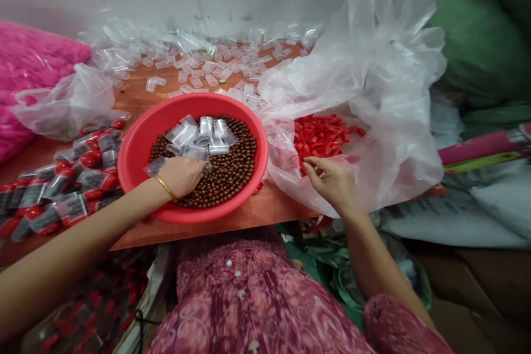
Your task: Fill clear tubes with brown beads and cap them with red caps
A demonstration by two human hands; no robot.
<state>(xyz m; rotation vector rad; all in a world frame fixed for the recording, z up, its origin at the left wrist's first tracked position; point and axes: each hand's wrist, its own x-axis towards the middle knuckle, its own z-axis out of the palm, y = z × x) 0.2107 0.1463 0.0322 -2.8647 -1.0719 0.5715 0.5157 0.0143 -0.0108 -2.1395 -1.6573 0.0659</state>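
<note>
My left hand [186, 176], with a gold bangle at the wrist, is closed and reaches down into a red plastic basin [136, 121]. Its fingertips are hidden, so what they grip cannot be made out. Small brown beads [224, 177] fill the basin's bottom, and several clear plastic containers [207, 135] lie on top of them, just beyond the hand. On the right, my right hand [332, 180] is at the near edge of a heap of red caps [319, 135] in an open clear plastic bag [286, 177]. Its thumb and forefinger are pinched close together; whatever lies between them is unclear.
Filled containers with red caps [83, 177] are piled left of the basin. Loose clear pieces [207, 66] are scattered across the back of the orange table [244, 215]. A bag of pink pieces [37, 66] stands far left; a green sack [481, 38] is at right.
</note>
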